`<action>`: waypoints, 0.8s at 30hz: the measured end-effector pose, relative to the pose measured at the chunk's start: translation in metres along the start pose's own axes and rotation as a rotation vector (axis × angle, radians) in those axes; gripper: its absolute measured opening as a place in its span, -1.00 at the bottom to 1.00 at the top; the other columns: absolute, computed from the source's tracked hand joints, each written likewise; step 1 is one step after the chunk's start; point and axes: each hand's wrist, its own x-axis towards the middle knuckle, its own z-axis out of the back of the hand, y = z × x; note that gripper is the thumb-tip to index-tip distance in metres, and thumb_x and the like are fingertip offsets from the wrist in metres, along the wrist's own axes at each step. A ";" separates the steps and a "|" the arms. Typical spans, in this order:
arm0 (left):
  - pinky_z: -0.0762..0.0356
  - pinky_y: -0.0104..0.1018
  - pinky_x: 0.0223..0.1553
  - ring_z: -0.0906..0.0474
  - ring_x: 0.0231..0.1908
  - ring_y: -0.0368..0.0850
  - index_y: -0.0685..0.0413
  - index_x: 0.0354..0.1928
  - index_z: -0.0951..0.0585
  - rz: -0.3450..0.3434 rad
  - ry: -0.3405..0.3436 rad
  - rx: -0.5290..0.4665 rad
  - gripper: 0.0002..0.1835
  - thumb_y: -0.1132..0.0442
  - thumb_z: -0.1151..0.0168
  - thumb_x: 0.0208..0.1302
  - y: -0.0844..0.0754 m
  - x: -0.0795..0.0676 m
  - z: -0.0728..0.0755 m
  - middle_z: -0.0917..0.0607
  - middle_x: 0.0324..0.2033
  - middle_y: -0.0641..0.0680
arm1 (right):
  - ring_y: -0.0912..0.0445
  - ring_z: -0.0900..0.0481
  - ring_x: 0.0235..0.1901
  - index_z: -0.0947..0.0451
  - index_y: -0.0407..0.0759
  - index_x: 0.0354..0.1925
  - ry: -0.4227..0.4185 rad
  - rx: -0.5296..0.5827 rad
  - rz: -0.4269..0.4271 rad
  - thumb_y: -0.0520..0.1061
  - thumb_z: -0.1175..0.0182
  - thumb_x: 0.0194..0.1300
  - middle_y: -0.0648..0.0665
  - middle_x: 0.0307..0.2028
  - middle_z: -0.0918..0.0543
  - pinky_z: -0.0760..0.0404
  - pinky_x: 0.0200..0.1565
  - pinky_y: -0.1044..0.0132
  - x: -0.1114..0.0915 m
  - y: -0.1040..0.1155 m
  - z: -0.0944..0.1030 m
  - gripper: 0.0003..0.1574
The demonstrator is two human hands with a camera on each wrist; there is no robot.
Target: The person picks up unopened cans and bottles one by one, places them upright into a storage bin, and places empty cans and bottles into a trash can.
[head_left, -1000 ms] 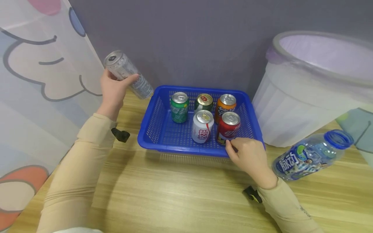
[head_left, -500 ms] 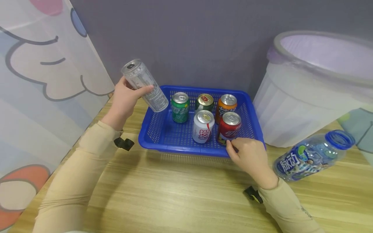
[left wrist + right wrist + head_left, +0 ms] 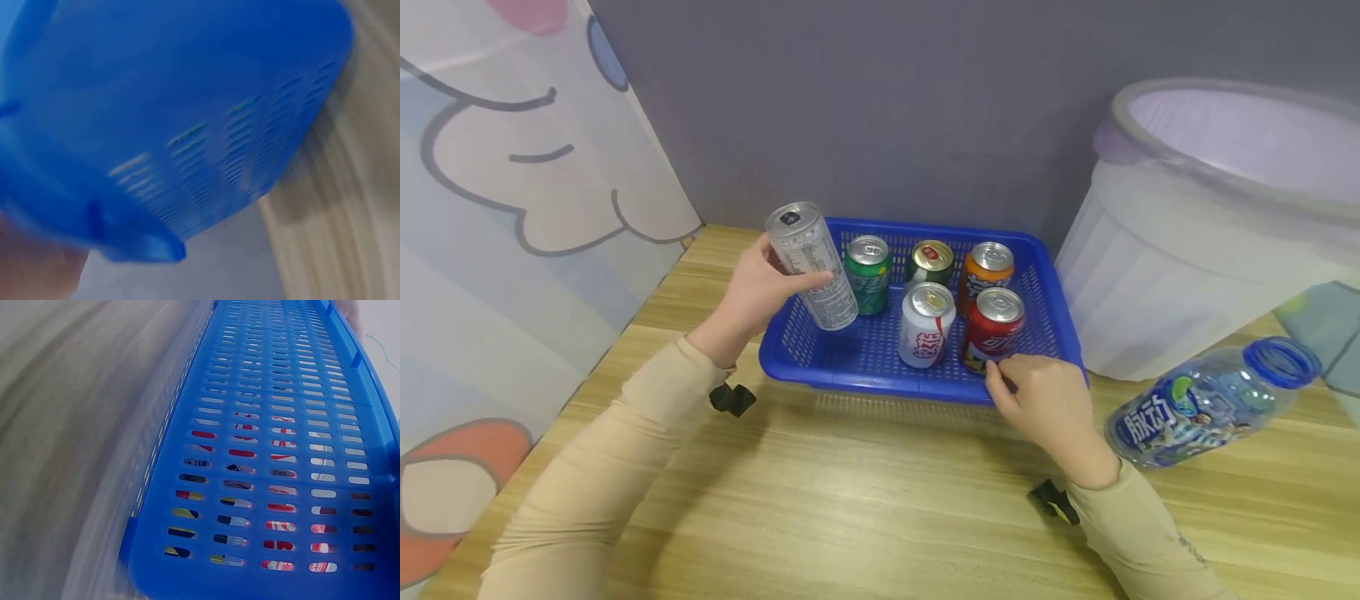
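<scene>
In the head view my left hand (image 3: 752,292) grips a tall silver-white drink can (image 3: 814,271), tilted, over the left end of the blue plastic basket (image 3: 865,383). My right hand (image 3: 1047,408) holds the basket's front rim near its right corner, fingers curled. Inside the basket stand a green can (image 3: 868,279), a dark green can with a gold top (image 3: 931,260), an orange can (image 3: 987,271), a white can (image 3: 927,329) and a red can (image 3: 994,329). The left wrist view is filled by the basket's slotted side (image 3: 206,137); the right wrist view shows its front wall (image 3: 269,494).
A white bin (image 3: 1157,242) with a liner stands right of the basket. Before it, a clear plastic bottle (image 3: 1210,408) with a blue neck leans on the wooden table (image 3: 850,500). A grey panel (image 3: 887,117) rises behind, and a cartoon-printed sheet (image 3: 512,275) borders the left.
My left hand has carried the silver-white can rightward and down, from left of the basket to over its left end. The right hand stays at the rim.
</scene>
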 end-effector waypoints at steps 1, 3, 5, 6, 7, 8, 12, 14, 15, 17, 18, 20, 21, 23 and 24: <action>-0.42 -0.07 0.16 -0.47 0.12 0.10 0.15 0.27 -0.31 0.001 0.013 0.007 -0.28 0.39 -0.39 0.04 0.003 0.000 -0.002 -0.49 0.14 0.24 | 0.23 -0.08 -0.80 -0.10 0.02 -0.82 0.001 0.000 -0.001 -0.07 -0.02 0.19 0.09 -0.82 -0.17 -0.06 -0.72 0.35 0.000 0.000 0.000 -0.48; -0.43 -0.07 0.15 -0.48 0.11 0.11 0.16 0.27 -0.29 0.011 0.032 0.025 -0.26 0.40 -0.40 0.03 0.008 -0.001 -0.007 -0.50 0.13 0.25 | 0.24 -0.08 -0.80 -0.10 0.02 -0.82 0.004 0.002 -0.001 -0.06 -0.02 0.19 0.10 -0.82 -0.18 -0.07 -0.72 0.36 0.000 0.000 0.000 -0.48; -0.45 -0.06 0.12 -0.50 0.10 0.12 0.19 0.27 -0.29 0.019 0.044 0.050 -0.25 0.39 -0.41 0.02 0.012 -0.002 -0.011 -0.51 0.12 0.26 | 0.24 -0.07 -0.80 -0.10 0.03 -0.82 0.007 0.001 -0.001 -0.06 -0.02 0.19 0.10 -0.83 -0.18 -0.07 -0.72 0.37 -0.001 0.000 -0.001 -0.48; -0.46 -0.07 0.11 -0.50 0.09 0.12 0.19 0.27 -0.29 0.020 0.049 0.063 -0.25 0.39 -0.42 0.01 0.013 -0.002 -0.012 -0.52 0.11 0.25 | 0.24 -0.07 -0.80 -0.10 0.03 -0.82 0.007 0.000 0.000 -0.06 -0.01 0.20 0.10 -0.83 -0.18 -0.06 -0.72 0.37 -0.001 0.000 -0.001 -0.48; -0.47 -0.08 0.10 -0.51 0.08 0.11 0.19 0.26 -0.29 0.020 0.053 0.080 -0.24 0.38 -0.43 -0.01 0.014 -0.003 -0.014 -0.53 0.10 0.24 | 0.24 -0.07 -0.80 -0.10 0.03 -0.82 0.006 -0.001 0.000 -0.06 -0.01 0.20 0.10 -0.83 -0.18 -0.06 -0.72 0.37 -0.001 0.000 -0.001 -0.48; -0.48 -0.08 0.09 -0.51 0.06 0.11 0.19 0.25 -0.30 0.019 0.057 0.097 -0.24 0.37 -0.44 -0.02 0.015 -0.003 -0.016 -0.53 0.08 0.24 | 0.24 -0.07 -0.80 -0.10 0.03 -0.82 0.004 -0.001 0.001 -0.06 -0.01 0.20 0.10 -0.83 -0.18 -0.06 -0.72 0.37 -0.001 0.000 0.000 -0.48; -0.50 -0.10 0.06 -0.54 0.03 0.08 0.17 0.23 -0.34 -0.017 0.088 0.128 -0.24 0.35 -0.48 -0.06 0.017 -0.004 -0.022 -0.56 0.05 0.19 | 0.24 -0.07 -0.80 -0.09 0.02 -0.82 -0.007 -0.001 0.003 -0.06 0.00 0.20 0.10 -0.83 -0.17 -0.05 -0.72 0.36 0.000 -0.001 0.000 -0.48; -0.50 -0.10 0.06 -0.54 0.03 0.08 0.18 0.22 -0.35 -0.033 0.106 0.123 -0.24 0.36 -0.48 -0.07 0.018 -0.004 -0.025 -0.56 0.05 0.19 | 0.24 -0.06 -0.80 -0.09 0.02 -0.82 -0.008 0.001 0.003 -0.06 0.00 0.20 0.09 -0.83 -0.17 -0.05 -0.72 0.36 0.000 -0.001 0.000 -0.48; -0.50 -0.10 0.07 -0.54 0.03 0.08 0.18 0.22 -0.35 -0.041 0.115 0.116 -0.24 0.37 -0.48 -0.07 0.018 -0.005 -0.027 -0.56 0.05 0.19 | 0.24 -0.06 -0.80 -0.09 0.02 -0.82 -0.008 0.001 0.003 -0.06 0.00 0.20 0.10 -0.82 -0.17 -0.05 -0.72 0.36 0.000 -0.001 -0.001 -0.48; -0.50 -0.10 0.07 -0.54 0.04 0.08 0.18 0.22 -0.34 -0.047 0.128 0.109 -0.24 0.39 -0.48 -0.07 0.018 -0.006 -0.029 -0.56 0.06 0.19 | 0.24 -0.06 -0.79 -0.09 0.02 -0.82 -0.005 0.003 0.004 -0.06 0.00 0.20 0.10 -0.82 -0.16 -0.05 -0.72 0.36 0.000 -0.001 -0.001 -0.48; -0.50 -0.10 0.07 -0.54 0.04 0.08 0.17 0.22 -0.34 -0.044 0.132 0.114 -0.23 0.38 -0.48 -0.07 0.018 -0.007 -0.030 -0.56 0.06 0.18 | 0.24 -0.06 -0.79 -0.09 0.02 -0.82 -0.004 0.004 0.004 -0.06 0.01 0.20 0.10 -0.82 -0.16 -0.05 -0.72 0.36 0.000 0.000 -0.001 -0.48; -0.50 -0.11 0.07 -0.55 0.03 0.08 0.17 0.23 -0.34 -0.039 0.140 0.116 -0.23 0.38 -0.48 -0.08 0.019 -0.008 -0.032 -0.56 0.05 0.18 | 0.24 -0.06 -0.79 -0.09 0.02 -0.82 -0.004 0.006 0.005 -0.06 0.01 0.21 0.10 -0.82 -0.16 -0.04 -0.72 0.37 0.000 0.000 -0.001 -0.48; -0.50 -0.11 0.07 -0.55 0.03 0.08 0.17 0.23 -0.33 -0.037 0.144 0.119 -0.22 0.38 -0.49 -0.08 0.019 -0.008 -0.033 -0.56 0.05 0.18 | 0.24 -0.06 -0.79 -0.09 0.02 -0.82 -0.006 0.007 0.006 -0.06 0.01 0.21 0.10 -0.83 -0.16 -0.04 -0.72 0.37 0.000 0.000 -0.001 -0.48; -0.51 -0.11 0.06 -0.55 0.02 0.08 0.17 0.23 -0.34 -0.035 0.149 0.136 -0.22 0.38 -0.49 -0.09 0.019 -0.008 -0.034 -0.57 0.04 0.18 | 0.24 -0.06 -0.80 -0.09 0.02 -0.82 -0.009 0.008 0.008 -0.06 0.02 0.21 0.09 -0.83 -0.17 -0.04 -0.72 0.36 0.000 -0.001 -0.001 -0.48; -0.51 -0.11 0.06 -0.56 0.02 0.09 0.17 0.23 -0.34 -0.037 0.153 0.141 -0.21 0.38 -0.49 -0.10 0.019 -0.008 -0.034 -0.57 0.04 0.18 | 0.23 -0.06 -0.80 -0.09 0.02 -0.82 -0.013 0.009 0.009 -0.05 0.02 0.21 0.09 -0.83 -0.17 -0.04 -0.72 0.36 0.000 -0.001 -0.001 -0.48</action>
